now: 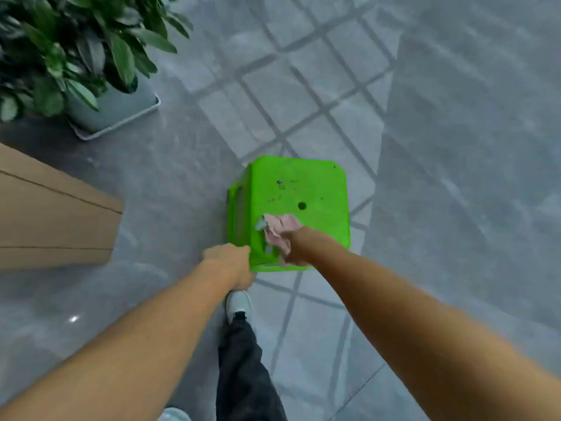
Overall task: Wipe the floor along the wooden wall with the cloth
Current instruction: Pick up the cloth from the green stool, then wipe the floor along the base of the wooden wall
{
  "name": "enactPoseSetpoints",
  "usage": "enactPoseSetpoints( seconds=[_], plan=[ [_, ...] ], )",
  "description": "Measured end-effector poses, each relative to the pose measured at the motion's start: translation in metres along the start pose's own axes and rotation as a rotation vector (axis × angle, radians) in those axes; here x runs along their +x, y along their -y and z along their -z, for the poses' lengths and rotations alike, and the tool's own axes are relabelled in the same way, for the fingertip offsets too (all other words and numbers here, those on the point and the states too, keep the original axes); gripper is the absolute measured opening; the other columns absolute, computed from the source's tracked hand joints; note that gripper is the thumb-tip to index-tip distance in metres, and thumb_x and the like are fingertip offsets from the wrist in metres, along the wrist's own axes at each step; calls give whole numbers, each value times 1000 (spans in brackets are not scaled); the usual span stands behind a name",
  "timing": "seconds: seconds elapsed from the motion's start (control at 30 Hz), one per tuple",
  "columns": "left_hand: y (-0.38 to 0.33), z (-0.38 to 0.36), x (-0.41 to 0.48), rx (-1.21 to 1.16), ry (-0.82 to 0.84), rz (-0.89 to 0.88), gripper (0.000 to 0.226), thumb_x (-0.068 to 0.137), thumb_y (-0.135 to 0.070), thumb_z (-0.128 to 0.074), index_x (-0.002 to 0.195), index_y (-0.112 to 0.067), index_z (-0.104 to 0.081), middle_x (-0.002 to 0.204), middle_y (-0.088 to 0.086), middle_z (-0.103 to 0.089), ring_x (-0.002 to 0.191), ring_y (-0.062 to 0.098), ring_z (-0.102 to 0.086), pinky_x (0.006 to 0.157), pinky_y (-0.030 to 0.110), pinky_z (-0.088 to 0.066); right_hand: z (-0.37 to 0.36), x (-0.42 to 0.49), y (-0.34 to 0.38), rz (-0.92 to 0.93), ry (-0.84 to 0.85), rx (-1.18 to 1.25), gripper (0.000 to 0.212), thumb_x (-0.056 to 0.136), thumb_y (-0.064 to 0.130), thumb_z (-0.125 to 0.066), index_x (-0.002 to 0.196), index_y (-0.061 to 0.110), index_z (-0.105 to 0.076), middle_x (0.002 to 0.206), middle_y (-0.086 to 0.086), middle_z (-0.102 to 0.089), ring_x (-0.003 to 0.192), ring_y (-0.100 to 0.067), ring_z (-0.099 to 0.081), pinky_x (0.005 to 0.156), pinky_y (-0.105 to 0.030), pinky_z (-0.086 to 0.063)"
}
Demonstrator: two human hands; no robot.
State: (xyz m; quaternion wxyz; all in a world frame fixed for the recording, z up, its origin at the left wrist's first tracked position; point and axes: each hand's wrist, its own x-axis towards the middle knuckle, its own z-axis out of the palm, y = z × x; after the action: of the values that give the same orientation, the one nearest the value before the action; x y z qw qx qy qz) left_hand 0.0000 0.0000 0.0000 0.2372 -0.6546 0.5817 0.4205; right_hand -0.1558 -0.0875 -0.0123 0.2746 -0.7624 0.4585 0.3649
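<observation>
A crumpled pink cloth [279, 227] lies against the top of a bright green plastic stool [306, 189], near its front edge. My right hand [296, 246] is shut on the cloth and rests on the stool's front rim. At the stool's front left corner my left hand [230, 262] grips the edge. The wooden wall [51, 214] shows as light brown panels at the left, ending a short way left of the stool. The grey tiled floor [170, 183] runs between wall and stool.
A potted plant [69, 50] in a pale pot on a tray [121, 123] stands at the upper left, beyond the wall's end. My dark trouser leg and white shoe [239, 305] are just below the stool. Window shadows cross the floor.
</observation>
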Motion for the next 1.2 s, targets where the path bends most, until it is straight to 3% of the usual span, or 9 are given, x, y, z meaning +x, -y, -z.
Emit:
enactPoseSetpoints(
  seconds=[0.23,0.4,0.57,0.67,0.73,0.87,1.03,1.13,1.2],
  plan=[
    [-22,-32,123,-445,-393,44,51,85,-35,-60,129,-22,-39,125,13,-49,108,43,-62,75,43,-44,-35,105,-29,136,-385,250,62,64,42,-76,117,27,-48,107,-19,-40,66,-38,-58,61,-38,-49],
    [4,-64,112,-902,-457,-49,23,82,-18,-56,106,-19,-56,92,13,-54,89,43,-60,73,42,-50,-61,85,-3,66,-422,404,48,69,19,-71,110,24,-46,100,-12,-40,72,-37,-54,59,-41,-49],
    [67,-86,95,-1615,-299,405,21,86,-10,-45,88,-20,-63,91,21,-73,69,35,-70,56,46,-61,-69,87,89,164,-308,363,45,76,25,-67,115,19,-46,107,-13,-44,79,-41,-58,63,-42,-49],
    [128,-105,104,-2012,-239,677,34,89,-44,-43,86,-21,-68,90,12,-74,66,26,-70,55,34,-54,-76,119,150,249,-219,389,47,79,23,-65,123,22,-49,105,-10,-46,85,-41,-58,70,-40,-49],
    [172,-134,120,-1973,-318,708,48,84,-62,-46,91,-21,-70,96,11,-75,85,31,-72,68,41,-58,-94,152,192,311,-173,447,46,78,14,-62,124,22,-57,101,-12,-57,91,-38,-60,77,-38,-49],
    [256,-223,161,-1836,-502,746,39,94,-43,-54,97,-6,-65,110,32,-69,95,40,-69,88,56,-54,-150,237,253,230,-45,689,22,83,11,-59,96,21,-73,78,-4,-71,80,-17,-67,70,-31,-58],
    [353,-302,223,-1833,-631,729,27,98,-36,-50,86,-14,-59,73,19,-57,56,27,-52,50,30,-40,-218,343,293,104,76,941,20,86,9,-56,82,23,-70,89,-16,-74,78,-38,-73,69,-53,-62],
    [405,-328,256,-1892,-767,780,34,97,-40,-52,71,-18,-54,57,9,-52,29,16,-45,37,16,-28,-238,403,322,172,135,1000,20,93,8,-54,83,20,-66,75,-10,-67,59,-27,-68,58,-41,-63],
    [432,-345,278,-1953,-853,807,32,97,-37,-54,72,-18,-56,57,8,-56,31,13,-48,37,19,-32,-239,445,345,230,136,981,19,93,4,-53,86,17,-65,76,-12,-65,54,-22,-66,54,-35,-62]
  ],
)
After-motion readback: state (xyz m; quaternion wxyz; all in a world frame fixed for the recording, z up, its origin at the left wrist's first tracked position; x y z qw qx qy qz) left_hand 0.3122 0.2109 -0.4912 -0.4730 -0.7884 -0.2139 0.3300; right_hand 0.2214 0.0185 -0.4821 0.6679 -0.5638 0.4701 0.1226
